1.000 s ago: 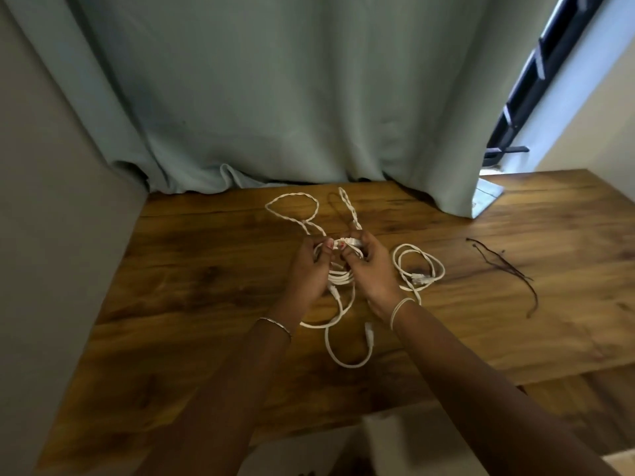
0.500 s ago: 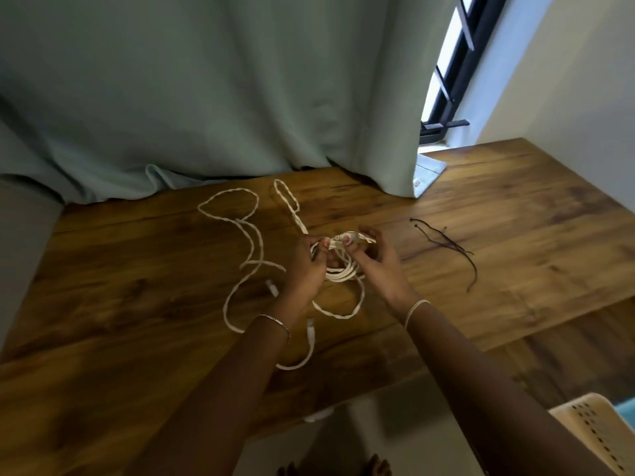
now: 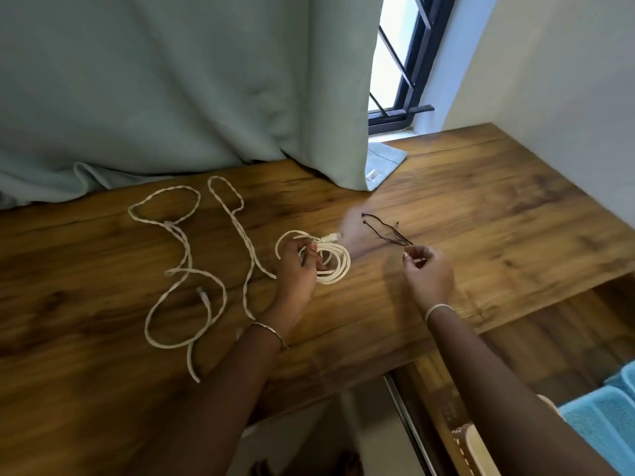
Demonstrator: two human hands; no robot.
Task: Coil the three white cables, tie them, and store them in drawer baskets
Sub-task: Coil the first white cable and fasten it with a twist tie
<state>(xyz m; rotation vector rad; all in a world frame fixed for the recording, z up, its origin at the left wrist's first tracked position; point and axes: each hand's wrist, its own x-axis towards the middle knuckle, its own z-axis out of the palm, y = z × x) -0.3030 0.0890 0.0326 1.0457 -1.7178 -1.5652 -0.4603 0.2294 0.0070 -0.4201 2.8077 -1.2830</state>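
My left hand [image 3: 297, 266] grips a coiled white cable [image 3: 335, 266] just above the wooden table [image 3: 481, 207], its plug end pointing away from me. My right hand [image 3: 427, 273] hovers to the right, fingertips pinched together at the near end of thin black ties [image 3: 386, 230] lying on the table; whether it grips one is unclear. A loose twisted white cable [image 3: 187, 255] sprawls in loops to the left. Another twisted white cable [image 3: 240, 235] runs from a far loop toward my left hand.
A grey-green curtain [image 3: 206, 97] hangs along the table's far edge, with a barred window [image 3: 398, 73] at its right. Below the table's near right edge are a blue basket [image 3: 604, 420] and a beige perforated basket [image 3: 469, 441].
My right hand has let go of the coil and moved right to the black ties. The left hand alone keeps the coil. The view has swung to the right.
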